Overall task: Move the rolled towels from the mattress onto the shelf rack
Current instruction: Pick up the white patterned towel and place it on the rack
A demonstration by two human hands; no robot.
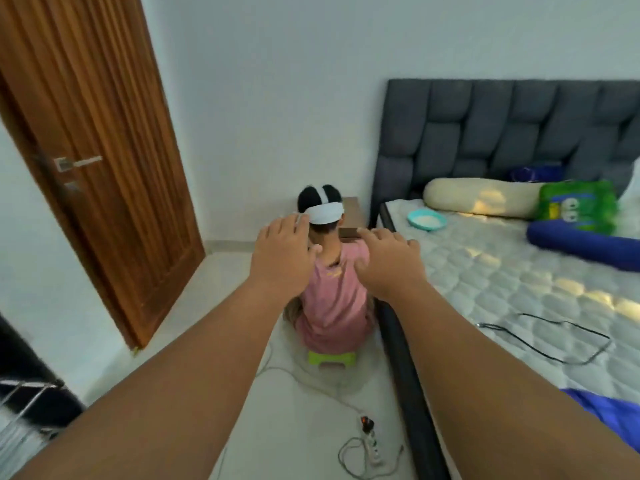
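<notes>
Bare hands [332, 258] outstretched, empty; quilted mattress [502, 271] beside.

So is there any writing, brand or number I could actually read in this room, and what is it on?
None can be read.
Green cushion on the mattress: a printed cartoon design, any lettering too blurred to read.
Pink shirt of the seated person: a faint yellowish mark, too blurred to read.

Your left hand [282, 252] and right hand [389, 261] are bare: no gloves, rings or watch show. Behind each hand, your forearm is bare too, with no sleeve or band anywhere along it down to the frame's lower edge.
</notes>
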